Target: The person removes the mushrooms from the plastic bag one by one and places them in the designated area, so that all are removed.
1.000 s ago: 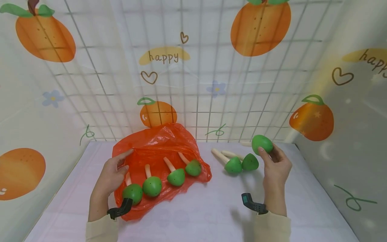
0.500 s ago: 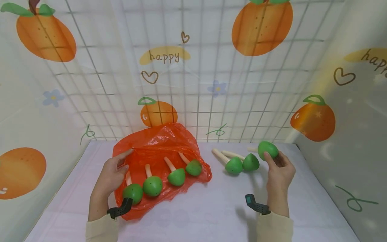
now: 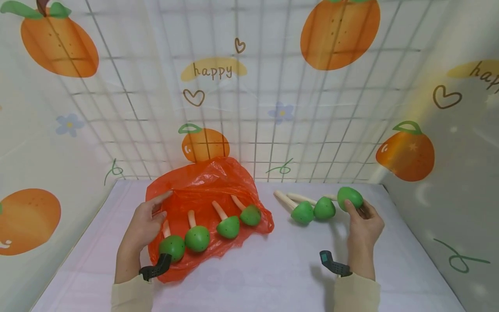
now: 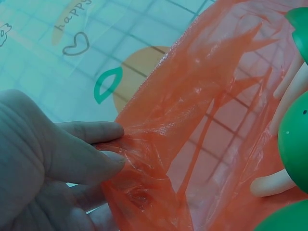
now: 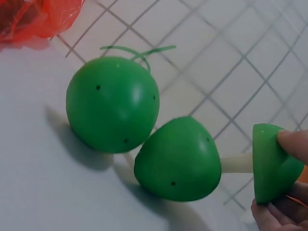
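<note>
Pinched in the right hand (image 3: 363, 225) is the green cap of the held mushroom (image 3: 349, 199); this grip is parted no wider than the cap, with the thumb on one side and fingers on the other. Its pale stem points left, toward a middle mushroom (image 3: 325, 208); whether the two touch cannot be told. Just beside that one, a left mushroom (image 3: 302, 212) rests on the white bench (image 3: 273, 268), both their stems pointing away from the person. On the other side, the grip of the left hand (image 3: 145, 223) is drawn nearly together, thumb and index finger pinching the edge of a red plastic bag (image 3: 220, 173). Four more green-capped mushrooms (image 3: 197, 238) lie in a slanting row on the bag, caps toward the person.
</note>
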### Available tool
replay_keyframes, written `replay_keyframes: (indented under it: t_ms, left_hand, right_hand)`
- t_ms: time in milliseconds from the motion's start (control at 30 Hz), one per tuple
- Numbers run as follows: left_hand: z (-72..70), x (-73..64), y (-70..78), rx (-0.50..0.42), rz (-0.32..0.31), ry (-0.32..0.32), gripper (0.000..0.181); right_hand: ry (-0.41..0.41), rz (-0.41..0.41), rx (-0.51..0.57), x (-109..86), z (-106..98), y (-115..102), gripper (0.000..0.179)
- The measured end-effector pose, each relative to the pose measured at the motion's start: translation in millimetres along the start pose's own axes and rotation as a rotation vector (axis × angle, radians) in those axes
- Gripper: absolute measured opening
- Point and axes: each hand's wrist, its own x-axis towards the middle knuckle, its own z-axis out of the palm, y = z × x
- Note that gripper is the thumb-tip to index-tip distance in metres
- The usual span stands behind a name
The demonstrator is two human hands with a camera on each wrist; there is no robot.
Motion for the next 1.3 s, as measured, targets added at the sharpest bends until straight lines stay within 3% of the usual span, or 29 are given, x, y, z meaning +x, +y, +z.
replay_keyframes:
  t_ms: [533, 900, 1133, 1300]
  left_hand:
    - [0.0, 1.6, 0.9, 0.010, 0.014, -0.001, 0.059]
    - [0.2, 0.1, -0.3, 0.015, -0.005, 0.004, 0.060]
    - [-1.1, -1.0, 1.9, 0.003, 0.013, 0.008, 0.059]
    - [-0.9, -0.5, 1.6, 0.006, 0.020, 0.007, 0.059]
  right_hand:
    - [-0.019, 0.078, -0.078, 9.7, -8, 12, 0.065]
    - [-0.043, 0.143, -0.199, 12.3, -16, 12, 0.067]
    - [-0.080, 0.169, -0.139, 18.6, -12, 22, 0.066]
    - [-0.091, 0.167, -0.213, 16.6, -10, 24, 0.065]
